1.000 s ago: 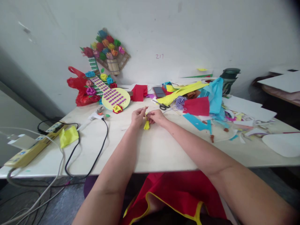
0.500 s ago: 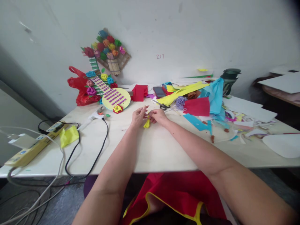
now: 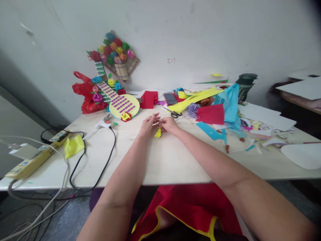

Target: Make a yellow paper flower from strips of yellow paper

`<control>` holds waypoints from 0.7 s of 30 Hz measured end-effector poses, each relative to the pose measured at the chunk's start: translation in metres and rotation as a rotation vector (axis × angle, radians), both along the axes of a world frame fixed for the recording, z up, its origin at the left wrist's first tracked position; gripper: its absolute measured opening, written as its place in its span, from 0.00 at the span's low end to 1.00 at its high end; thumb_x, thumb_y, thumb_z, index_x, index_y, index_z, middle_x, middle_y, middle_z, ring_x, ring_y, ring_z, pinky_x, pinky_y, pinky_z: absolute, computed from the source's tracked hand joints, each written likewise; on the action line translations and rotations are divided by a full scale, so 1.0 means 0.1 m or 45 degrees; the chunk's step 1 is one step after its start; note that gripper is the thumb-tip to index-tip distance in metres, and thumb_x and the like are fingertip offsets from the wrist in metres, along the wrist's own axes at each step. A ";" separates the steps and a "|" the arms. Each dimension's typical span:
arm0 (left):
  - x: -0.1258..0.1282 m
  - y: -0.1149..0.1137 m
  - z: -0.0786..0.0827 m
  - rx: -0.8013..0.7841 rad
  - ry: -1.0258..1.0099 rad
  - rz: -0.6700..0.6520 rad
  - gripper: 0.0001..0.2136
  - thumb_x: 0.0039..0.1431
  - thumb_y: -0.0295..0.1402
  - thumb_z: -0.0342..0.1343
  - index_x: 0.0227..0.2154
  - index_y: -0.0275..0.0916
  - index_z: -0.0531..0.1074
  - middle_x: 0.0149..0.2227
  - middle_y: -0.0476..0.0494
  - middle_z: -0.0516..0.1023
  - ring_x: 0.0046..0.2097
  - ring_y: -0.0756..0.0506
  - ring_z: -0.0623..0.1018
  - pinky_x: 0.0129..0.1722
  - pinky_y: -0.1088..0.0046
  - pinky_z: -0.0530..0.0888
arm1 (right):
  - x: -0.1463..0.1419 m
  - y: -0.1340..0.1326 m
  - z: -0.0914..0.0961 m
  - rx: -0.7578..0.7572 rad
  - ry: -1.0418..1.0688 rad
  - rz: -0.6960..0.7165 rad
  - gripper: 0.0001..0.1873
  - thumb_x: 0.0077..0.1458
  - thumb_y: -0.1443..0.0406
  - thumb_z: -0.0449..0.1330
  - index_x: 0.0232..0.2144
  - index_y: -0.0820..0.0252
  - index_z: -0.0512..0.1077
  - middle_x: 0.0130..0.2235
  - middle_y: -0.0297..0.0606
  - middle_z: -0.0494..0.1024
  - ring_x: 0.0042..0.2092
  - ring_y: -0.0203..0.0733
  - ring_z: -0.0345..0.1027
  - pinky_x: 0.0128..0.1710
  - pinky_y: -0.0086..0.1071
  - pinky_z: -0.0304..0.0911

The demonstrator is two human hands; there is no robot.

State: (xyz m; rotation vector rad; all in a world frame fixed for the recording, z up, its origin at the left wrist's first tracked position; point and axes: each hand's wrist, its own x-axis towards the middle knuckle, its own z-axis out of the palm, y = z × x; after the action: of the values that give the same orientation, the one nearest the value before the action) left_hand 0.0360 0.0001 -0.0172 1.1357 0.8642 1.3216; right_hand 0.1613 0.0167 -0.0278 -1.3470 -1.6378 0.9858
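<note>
A small yellow paper tassel point(image 3: 157, 133) with a fringed lower end hangs just above or on the table, between my two hands. My right hand point(image 3: 169, 125) is closed, its thumb and fingertips pinched at the tassel's top end. From the other side my left hand point(image 3: 149, 124) reaches in, upper fingers stretched out and lower fingertips bent close to the tassel. A pale thin line, perhaps thread, shows faintly at the fingertips. What the left fingertips grip is too small to make out. Scissors point(image 3: 176, 114) with dark handles lie just beyond my right hand.
A yellow paper banjo shape point(image 3: 124, 106) with paper flowers leans at back left beside a red plastic bag point(image 3: 86, 95). Left are a power strip point(image 3: 37, 155) and cables. Crepe paper, purple thread point(image 3: 193, 110), scraps and a dark bottle point(image 3: 246, 87) crowd the right.
The tassel has shifted slightly right and its fringe hangs a little differently. My left fingers have spread slightly toward the right hand. Everything else stays put.
</note>
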 end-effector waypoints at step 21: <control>0.13 -0.02 0.11 -0.013 0.166 -0.075 0.21 0.50 0.43 0.54 0.45 0.38 0.69 0.41 0.42 0.73 0.34 0.51 0.73 0.33 0.75 0.71 | 0.15 -0.07 0.20 0.282 -0.353 0.151 0.13 0.48 0.69 0.55 0.14 0.63 0.69 0.14 0.34 0.69 0.21 0.34 0.66 0.25 0.25 0.60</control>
State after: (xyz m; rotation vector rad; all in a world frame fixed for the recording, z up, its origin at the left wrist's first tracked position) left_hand 0.0487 -0.0021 -0.0057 1.2408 0.9244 1.2039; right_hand 0.1761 0.0099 -0.0073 -1.2902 -1.9907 0.6805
